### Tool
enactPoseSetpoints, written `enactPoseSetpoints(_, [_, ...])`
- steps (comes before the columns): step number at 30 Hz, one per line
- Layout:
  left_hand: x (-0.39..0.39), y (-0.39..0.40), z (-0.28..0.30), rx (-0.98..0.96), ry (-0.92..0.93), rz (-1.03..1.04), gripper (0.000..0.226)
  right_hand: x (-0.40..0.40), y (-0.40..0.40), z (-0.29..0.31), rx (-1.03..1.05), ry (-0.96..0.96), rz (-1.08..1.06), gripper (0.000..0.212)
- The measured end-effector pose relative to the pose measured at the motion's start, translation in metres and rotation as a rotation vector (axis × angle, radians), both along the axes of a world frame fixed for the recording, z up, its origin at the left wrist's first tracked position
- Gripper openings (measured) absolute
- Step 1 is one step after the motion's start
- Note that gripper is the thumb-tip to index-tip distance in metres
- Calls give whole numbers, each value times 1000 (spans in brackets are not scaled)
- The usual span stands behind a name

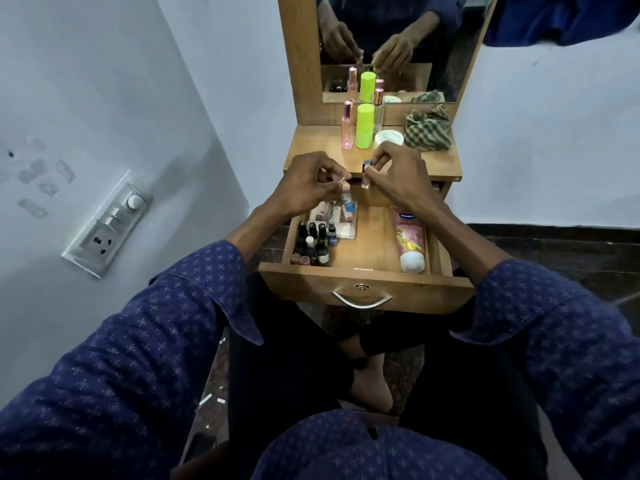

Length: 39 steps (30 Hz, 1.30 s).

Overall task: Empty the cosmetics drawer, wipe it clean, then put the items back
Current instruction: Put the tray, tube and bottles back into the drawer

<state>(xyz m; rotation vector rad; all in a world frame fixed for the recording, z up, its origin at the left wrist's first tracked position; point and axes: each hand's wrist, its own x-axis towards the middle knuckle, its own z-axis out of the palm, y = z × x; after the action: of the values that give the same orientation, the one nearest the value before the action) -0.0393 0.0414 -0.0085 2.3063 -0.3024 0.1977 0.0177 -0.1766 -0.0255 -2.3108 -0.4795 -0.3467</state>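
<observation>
While the wooden drawer [367, 282] stands pulled out toward the seated person, the dresser top [311, 147] beyond it carries a pink perfume bottle [347, 125], a lime-green bottle [365, 125], a clear bottle [378, 109], a round pale jar [388, 137] and, far right, a crumpled checked cloth [428, 126]; a mirror [391, 46] rises behind them. Inside the drawer, small dark bottles [313, 242] cluster at the near left, and a pink lotion tube [409, 239] lies along the right side. The left hand [308, 185] pinches a small blue-labelled bottle [348, 202] with curled fingers above the drawer's far left. The right hand [394, 171] pinches a small clear bottle [367, 174] at the dresser edge. Items beneath the left hand are partly hidden and hard to identify.
</observation>
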Motion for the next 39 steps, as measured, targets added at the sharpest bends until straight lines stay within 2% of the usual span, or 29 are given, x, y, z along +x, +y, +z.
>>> enactPoseSetpoints(4, [-23, -5, -12, -7, 162, -105, 23, -39, -9, -23, -14, 107, 62, 11])
enactPoseSetpoints(9, [-42, 1, -28, 28, 239, -123, 26, -65, -14, -48, 3, 218, 112, 11])
enactPoseSetpoints(12, [-50, 5, -30, 85, 254, -109, 25, -75, -10, -59, 16, 301, 178, 11])
enactPoseSetpoints(23, [-68, 15, -30, 238, 330, -127, 22, -87, 8, -70, -159, 467, 337, 11])
enactPoseSetpoints(29, [-70, 15, -30, 440, 332, -130, 25, -85, 19, -62, -203, 560, 379, 10])
enactPoseSetpoints(33, [-70, 16, -32, 508, 321, -162, 23, -86, 28, -61, -161, 618, 381, 12])
enactPoseSetpoints(39, [-69, 21, -35, 499, 321, -188, 21, -84, 31, -67, -103, 655, 330, 15])
